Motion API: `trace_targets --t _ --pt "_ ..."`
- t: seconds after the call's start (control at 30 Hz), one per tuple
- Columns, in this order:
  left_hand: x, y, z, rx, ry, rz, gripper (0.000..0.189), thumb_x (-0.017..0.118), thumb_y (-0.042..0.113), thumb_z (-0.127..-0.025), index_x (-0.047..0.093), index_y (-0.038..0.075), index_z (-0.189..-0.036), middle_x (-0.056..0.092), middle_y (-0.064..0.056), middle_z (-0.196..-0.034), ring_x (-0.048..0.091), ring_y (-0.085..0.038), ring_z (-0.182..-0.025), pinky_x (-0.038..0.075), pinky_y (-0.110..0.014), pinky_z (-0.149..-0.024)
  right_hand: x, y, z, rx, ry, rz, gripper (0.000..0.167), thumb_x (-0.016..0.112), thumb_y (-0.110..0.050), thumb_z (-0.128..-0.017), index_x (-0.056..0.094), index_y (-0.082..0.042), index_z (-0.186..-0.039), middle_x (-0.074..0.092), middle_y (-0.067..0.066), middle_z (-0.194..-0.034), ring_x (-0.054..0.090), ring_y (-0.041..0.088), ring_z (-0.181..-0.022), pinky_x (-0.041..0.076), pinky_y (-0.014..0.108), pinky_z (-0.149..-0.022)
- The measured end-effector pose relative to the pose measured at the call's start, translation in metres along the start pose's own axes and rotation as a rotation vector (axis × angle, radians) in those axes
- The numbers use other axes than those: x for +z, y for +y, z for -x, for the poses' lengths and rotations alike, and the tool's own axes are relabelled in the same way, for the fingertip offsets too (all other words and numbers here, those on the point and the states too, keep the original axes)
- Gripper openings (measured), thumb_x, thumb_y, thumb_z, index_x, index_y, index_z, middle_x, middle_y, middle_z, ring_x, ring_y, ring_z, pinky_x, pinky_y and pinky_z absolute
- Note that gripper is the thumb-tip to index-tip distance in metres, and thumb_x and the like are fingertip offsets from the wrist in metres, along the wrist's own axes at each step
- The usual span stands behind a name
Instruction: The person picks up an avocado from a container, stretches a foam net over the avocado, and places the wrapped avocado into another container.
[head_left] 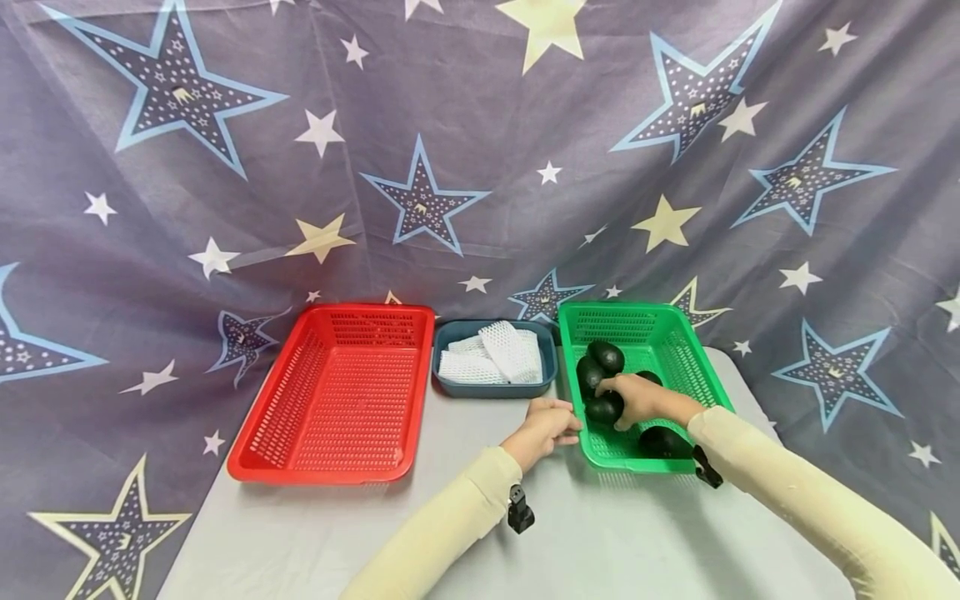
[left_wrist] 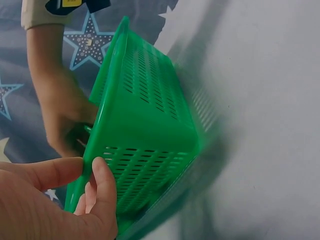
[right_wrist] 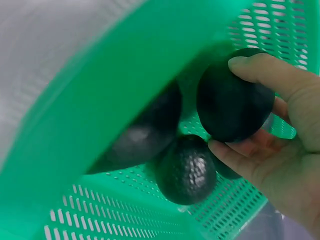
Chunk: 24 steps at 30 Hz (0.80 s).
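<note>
On a tabletop (head_left: 457,437) before a curtain (head_left: 480,108), a basket (head_left: 360,400) stands at left, a tub (head_left: 487,391) holding foam nets (head_left: 472,368) in the middle, and a second basket (head_left: 611,443) holding avocados (head_left: 607,357) at right. The left hand (head_left: 547,427) is at the second basket's left rim; the right hand (head_left: 636,398) is inside it.

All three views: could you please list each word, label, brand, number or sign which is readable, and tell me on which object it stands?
No word, brand or number is readable in any view.
Yellow patch on the black wrist device, left wrist view: cut off and too small to read.
Backdrop: stars and small emblems, no readable lettering.
Green basket, red basket, blue container: no lettering visible.
</note>
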<state>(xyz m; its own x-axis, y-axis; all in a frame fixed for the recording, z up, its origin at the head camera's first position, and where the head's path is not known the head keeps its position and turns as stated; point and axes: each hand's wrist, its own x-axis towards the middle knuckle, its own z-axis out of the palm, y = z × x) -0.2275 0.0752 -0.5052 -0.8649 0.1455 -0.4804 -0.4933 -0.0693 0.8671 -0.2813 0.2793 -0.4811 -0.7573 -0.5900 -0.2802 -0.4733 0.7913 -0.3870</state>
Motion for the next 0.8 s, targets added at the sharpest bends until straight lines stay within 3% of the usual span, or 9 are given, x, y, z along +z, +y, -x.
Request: trace_targets --t 0.23,0.57,0.8 --pt "-0.001 0.001 0.002 0.003 0.008 -0.010 0.038 0.066 -0.020 -0.079 0.064 -0.005 -0.114 0.067 -0.014 -0.088 0.063 -0.014 -0.066 0.063 -0.032 -0.072 -0.016 0.004 0.004 -0.041 0.132 -0.053 0.060 0.086 -0.006 -0.075 0.062 0.003 -0.129 0.064 0.026 -0.125 0.061 0.044 -0.113 0.057 0.052 -0.087" --pt "0.000 0.000 0.002 0.009 0.016 -0.002 0.037 0.068 -0.019 -0.080 0.065 -0.004 -0.113 0.065 -0.009 -0.085 0.063 -0.015 -0.068 0.063 -0.031 -0.071 -0.041 0.000 0.012 -0.058 0.320 -0.136 0.059 0.085 -0.008 -0.078 0.061 0.002 -0.132 0.064 0.025 -0.119 0.062 0.036 -0.101 0.055 0.044 -0.078" --pt "-0.001 -0.002 0.004 0.032 0.006 -0.002 0.038 0.066 -0.018 -0.080 0.064 -0.005 -0.115 0.067 -0.011 -0.085 0.064 -0.014 -0.068 0.063 -0.029 -0.067 -0.054 -0.008 0.022 -0.005 0.423 -0.297 0.061 0.082 -0.011 -0.085 0.057 -0.004 -0.139 0.059 0.024 -0.135 0.058 0.043 -0.119 0.053 0.058 -0.094"
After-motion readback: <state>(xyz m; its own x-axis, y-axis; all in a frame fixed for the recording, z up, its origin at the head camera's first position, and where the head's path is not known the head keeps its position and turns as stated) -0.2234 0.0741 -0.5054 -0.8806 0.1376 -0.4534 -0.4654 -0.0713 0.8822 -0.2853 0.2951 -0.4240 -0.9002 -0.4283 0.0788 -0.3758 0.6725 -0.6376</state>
